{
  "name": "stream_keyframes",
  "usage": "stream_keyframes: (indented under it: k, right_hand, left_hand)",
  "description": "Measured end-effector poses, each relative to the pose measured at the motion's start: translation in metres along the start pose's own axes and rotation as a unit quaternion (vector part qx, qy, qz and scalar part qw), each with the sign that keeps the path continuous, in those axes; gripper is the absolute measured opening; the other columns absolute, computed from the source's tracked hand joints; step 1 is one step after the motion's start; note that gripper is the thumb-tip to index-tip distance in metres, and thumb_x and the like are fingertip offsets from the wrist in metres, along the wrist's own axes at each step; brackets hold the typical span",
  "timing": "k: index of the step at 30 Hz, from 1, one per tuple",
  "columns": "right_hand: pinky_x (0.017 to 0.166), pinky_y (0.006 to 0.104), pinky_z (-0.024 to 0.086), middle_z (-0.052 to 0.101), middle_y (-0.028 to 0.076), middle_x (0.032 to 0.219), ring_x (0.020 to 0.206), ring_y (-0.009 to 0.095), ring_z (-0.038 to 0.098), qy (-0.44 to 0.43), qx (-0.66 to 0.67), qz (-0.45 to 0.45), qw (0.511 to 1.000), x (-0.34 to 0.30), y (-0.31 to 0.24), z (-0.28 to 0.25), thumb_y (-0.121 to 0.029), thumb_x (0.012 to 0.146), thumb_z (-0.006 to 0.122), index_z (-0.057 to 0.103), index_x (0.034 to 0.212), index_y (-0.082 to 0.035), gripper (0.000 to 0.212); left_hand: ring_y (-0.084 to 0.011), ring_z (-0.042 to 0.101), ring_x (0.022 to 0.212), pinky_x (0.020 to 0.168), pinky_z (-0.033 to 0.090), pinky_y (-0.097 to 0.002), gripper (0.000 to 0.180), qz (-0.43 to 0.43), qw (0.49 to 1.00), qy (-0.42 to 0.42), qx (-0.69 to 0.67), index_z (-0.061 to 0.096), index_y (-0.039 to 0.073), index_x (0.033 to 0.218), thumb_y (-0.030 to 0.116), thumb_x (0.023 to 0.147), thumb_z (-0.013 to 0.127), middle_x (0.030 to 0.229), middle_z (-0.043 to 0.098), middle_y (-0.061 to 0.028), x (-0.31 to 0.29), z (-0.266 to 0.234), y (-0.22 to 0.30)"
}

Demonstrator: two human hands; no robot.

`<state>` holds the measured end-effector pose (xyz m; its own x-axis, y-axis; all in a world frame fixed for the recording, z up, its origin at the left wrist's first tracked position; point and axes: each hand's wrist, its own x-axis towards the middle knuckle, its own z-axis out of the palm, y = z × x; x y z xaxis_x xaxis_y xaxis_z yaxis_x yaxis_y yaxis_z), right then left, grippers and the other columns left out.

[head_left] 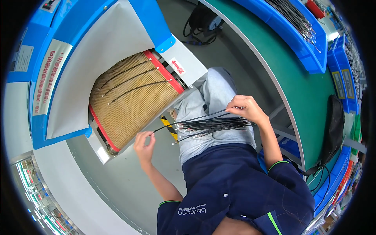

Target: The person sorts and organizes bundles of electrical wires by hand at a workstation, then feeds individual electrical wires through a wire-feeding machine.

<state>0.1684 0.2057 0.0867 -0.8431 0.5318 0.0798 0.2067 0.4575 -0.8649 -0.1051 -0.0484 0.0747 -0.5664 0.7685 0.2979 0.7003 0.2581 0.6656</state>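
The right hand [246, 109] is closed around a bundle of thin black cables [213, 125], gripping it at one end so the strands fan out leftward over the person's lap, their small metal tips spread in a loose row above the grey trousers [213, 98]. The left hand [144, 144] pinches the tip of a single cable [184, 120] between thumb and fingers — this strand runs from the bundle out past the others, and it hangs in the air just off the edge of the conveyor. That conveyor belt [133, 103], a tan mesh with red side strips, lies just ahead of the left hand; three black cables [131, 80] already lie on it, roughly parallel and apart from one another. A grey curtain flap [105, 51] and the blue housing [150, 19] of the machine cover the far end of the belt. To the right curves a green workbench [297, 82], with a blue bin [301, 35] of more black cables on it and a black pouch [333, 125] hanging at its edge — both well apart from the hands. A wheeled black object [203, 21] sits on the grey floor beyond the knees.
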Motion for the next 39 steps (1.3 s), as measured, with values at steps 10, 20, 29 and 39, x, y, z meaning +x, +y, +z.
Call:
stream_keyframes:
  k: [10,20,29,39]
  right_hand:
    - [0.053,0.0287,0.044,0.059,0.005,0.067,0.061,0.019,0.057,-0.018,-0.005,-0.012,1.000,0.007,-0.003,0.009,-0.009,0.073,0.070,0.065,0.075,-0.004,0.007]
    - [0.052,0.0315,0.045,0.058,0.007,0.068,0.057,0.021,0.056,0.065,0.001,-0.011,0.998,0.060,-0.010,0.099,-0.018,0.073,0.070,0.062,0.077,-0.006,0.015]
    - [0.059,0.0328,0.048,0.063,0.010,0.081,0.063,0.023,0.060,0.037,0.019,0.053,0.998,0.077,-0.016,0.123,-0.021,0.074,0.069,0.062,0.093,-0.005,0.025]
    - [0.078,0.0396,0.044,0.062,0.012,0.082,0.082,0.029,0.058,-0.171,-0.207,0.057,0.962,-0.006,0.046,0.067,-0.024,0.073,0.069,0.065,0.086,-0.004,0.024]
  left_hand:
    - [-0.0163,0.059,0.069,0.065,0.048,-0.0260,0.014,0.001,1.000,0.005,0.011,0.063,0.000,0.081,-0.005,0.069,0.067,0.074,0.061,-0.0076,0.003,-0.009,-0.010]
    - [-0.0223,0.059,0.078,0.071,0.046,-0.0303,0.009,-0.026,0.995,-0.033,0.089,0.061,0.000,0.083,0.005,0.077,0.064,0.083,0.061,-0.0102,0.090,-0.054,-0.073]
    - [-0.0258,0.058,0.090,0.079,0.045,-0.0317,0.012,-0.006,0.993,-0.064,0.096,0.061,0.000,0.086,0.008,0.078,0.064,0.096,0.059,-0.0105,0.118,-0.060,-0.128]
    - [-0.0283,0.054,0.100,0.086,0.043,-0.0355,0.019,0.004,0.993,0.059,0.107,0.059,0.004,0.102,0.008,0.084,0.058,0.104,0.057,-0.0117,0.076,-0.038,-0.063]
